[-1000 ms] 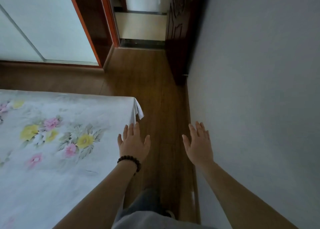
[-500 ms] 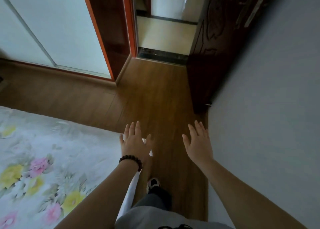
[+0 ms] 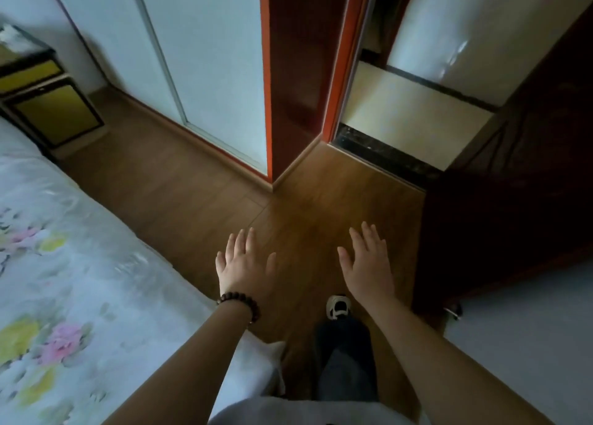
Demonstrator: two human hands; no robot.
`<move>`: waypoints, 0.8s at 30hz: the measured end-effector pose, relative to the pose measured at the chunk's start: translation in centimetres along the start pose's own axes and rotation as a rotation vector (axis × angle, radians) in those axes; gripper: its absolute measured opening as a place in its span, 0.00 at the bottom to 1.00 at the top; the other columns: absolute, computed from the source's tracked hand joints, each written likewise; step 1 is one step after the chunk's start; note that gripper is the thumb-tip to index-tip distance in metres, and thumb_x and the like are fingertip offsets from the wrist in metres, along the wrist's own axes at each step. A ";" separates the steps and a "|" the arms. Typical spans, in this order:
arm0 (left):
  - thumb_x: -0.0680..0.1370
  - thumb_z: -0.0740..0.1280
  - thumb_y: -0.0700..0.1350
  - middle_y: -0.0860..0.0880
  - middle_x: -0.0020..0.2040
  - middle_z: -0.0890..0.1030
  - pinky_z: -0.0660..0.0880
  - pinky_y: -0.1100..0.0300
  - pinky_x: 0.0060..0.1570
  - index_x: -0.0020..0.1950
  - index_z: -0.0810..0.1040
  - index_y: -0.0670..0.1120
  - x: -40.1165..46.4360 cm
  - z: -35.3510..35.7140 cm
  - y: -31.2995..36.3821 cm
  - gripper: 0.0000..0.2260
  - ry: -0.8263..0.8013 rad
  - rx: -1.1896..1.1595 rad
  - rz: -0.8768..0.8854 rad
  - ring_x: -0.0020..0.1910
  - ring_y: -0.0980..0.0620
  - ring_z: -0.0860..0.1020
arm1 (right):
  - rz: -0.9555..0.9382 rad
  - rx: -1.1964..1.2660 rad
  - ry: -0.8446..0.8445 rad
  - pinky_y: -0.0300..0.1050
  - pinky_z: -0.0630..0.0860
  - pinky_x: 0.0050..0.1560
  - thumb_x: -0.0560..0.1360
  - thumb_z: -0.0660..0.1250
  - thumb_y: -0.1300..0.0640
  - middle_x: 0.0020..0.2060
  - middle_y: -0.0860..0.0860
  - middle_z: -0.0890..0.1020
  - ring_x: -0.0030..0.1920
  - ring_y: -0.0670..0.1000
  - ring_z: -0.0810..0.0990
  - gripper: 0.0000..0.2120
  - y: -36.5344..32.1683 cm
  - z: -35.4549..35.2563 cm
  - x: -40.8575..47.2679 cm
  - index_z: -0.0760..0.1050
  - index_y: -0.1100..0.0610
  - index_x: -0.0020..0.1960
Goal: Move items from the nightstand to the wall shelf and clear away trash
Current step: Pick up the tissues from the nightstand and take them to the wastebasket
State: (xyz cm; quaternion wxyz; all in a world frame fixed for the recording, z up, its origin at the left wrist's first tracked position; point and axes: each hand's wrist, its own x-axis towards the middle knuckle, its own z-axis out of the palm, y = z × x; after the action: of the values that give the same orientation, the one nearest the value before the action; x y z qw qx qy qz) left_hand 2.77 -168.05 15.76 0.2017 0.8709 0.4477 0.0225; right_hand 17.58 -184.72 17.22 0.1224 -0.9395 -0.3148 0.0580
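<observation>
Both hands are held out palm-down over the wooden floor (image 3: 199,196), nothing gripped in either. The left hand (image 3: 245,270) is seen at about 6 o'clock, fingers straight and slightly spread, thumb out to the side; a dark bead bracelet (image 3: 240,304) is worn on that wrist. The right hand (image 3: 369,265) is placed at about 5 o'clock, near the left hand but apart from it, fingers extended and loosely together, thumb splayed. The nightstand (image 3: 41,103) is found at 10 o'clock, far from both hands, against the white wall beside the bed; a dark frame with yellowish drawer fronts is shown, and something pale lies on its top, too blurred and cropped to be identified. The bed with a floral sheet (image 3: 64,280) fills 8 to 9 o'clock, its corner lying just under the left forearm. A sliding wardrobe door (image 3: 199,55) is seen at 11 to 12 o'clock, an orange-red door frame (image 3: 337,71) at 12 to 1 o'clock, and a dark wooden door (image 3: 513,183) standing open at 2 to 3 o'clock. A shoe (image 3: 337,307) with a pale toe is visible at 6 o'clock below the right hand, with a dark trouser leg behind it.
</observation>
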 end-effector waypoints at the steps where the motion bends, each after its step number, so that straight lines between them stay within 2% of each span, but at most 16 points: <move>1: 0.78 0.55 0.61 0.49 0.77 0.54 0.46 0.45 0.73 0.77 0.50 0.51 1.8 0.2 0.5 0.31 0.012 -0.010 -0.044 0.76 0.50 0.48 | -0.027 -0.007 -0.009 0.53 0.49 0.75 0.79 0.47 0.40 0.76 0.53 0.54 0.76 0.53 0.47 0.28 0.0 0.0 2.9 0.57 0.52 0.75; 6: 0.77 0.56 0.61 0.49 0.77 0.55 0.48 0.45 0.73 0.76 0.51 0.50 10.6 0.7 3.9 0.31 0.098 -0.061 -0.266 0.76 0.50 0.50 | -0.215 -0.027 -0.102 0.51 0.49 0.73 0.79 0.48 0.39 0.77 0.52 0.52 0.76 0.51 0.45 0.28 -0.2 -0.2 17.0 0.56 0.50 0.75; 9: 0.77 0.56 0.61 0.50 0.77 0.56 0.48 0.46 0.73 0.76 0.51 0.51 15.2 0.5 6.4 0.32 0.143 -0.096 -0.400 0.76 0.51 0.49 | -0.350 -0.023 -0.170 0.53 0.50 0.74 0.79 0.48 0.40 0.77 0.51 0.51 0.76 0.51 0.44 0.27 -0.6 -0.9 24.0 0.56 0.50 0.75; 11: 0.77 0.56 0.61 0.50 0.77 0.56 0.48 0.46 0.72 0.76 0.51 0.51 17.4 0.1 7.6 0.31 0.167 -0.105 -0.448 0.76 0.51 0.49 | -0.406 0.001 -0.212 0.55 0.53 0.74 0.79 0.48 0.40 0.77 0.51 0.50 0.76 0.51 0.44 0.27 -1.1 -1.1 27.6 0.56 0.50 0.75; 13: 0.77 0.55 0.61 0.50 0.77 0.56 0.47 0.46 0.72 0.76 0.51 0.51 19.2 -0.5 8.1 0.31 0.182 -0.095 -0.486 0.76 0.51 0.49 | -0.444 0.038 -0.246 0.53 0.52 0.73 0.79 0.50 0.41 0.77 0.51 0.50 0.76 0.51 0.44 0.27 -2.0 -0.9 30.5 0.57 0.51 0.75; 18: 0.78 0.54 0.60 0.49 0.77 0.56 0.50 0.45 0.73 0.77 0.51 0.50 22.9 -2.5 6.5 0.30 0.220 -0.059 -0.620 0.76 0.50 0.49 | -0.598 0.063 -0.313 0.56 0.52 0.74 0.80 0.50 0.42 0.77 0.52 0.52 0.76 0.51 0.45 0.27 -6.2 1.1 36.0 0.58 0.53 0.75; 24: 0.78 0.54 0.60 0.49 0.77 0.55 0.48 0.46 0.73 0.77 0.51 0.49 27.9 -4.1 2.6 0.30 0.246 -0.080 -0.731 0.76 0.50 0.49 | -0.761 0.071 -0.273 0.54 0.55 0.74 0.79 0.57 0.45 0.75 0.54 0.59 0.76 0.54 0.52 0.25 -13.8 4.0 41.5 0.63 0.54 0.73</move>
State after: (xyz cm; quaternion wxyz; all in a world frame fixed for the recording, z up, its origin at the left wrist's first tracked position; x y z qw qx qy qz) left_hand 20.62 -146.01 16.59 0.1752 0.6360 0.7482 0.0708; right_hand 41.89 -148.20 15.68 0.1245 -0.7348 -0.6511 0.1436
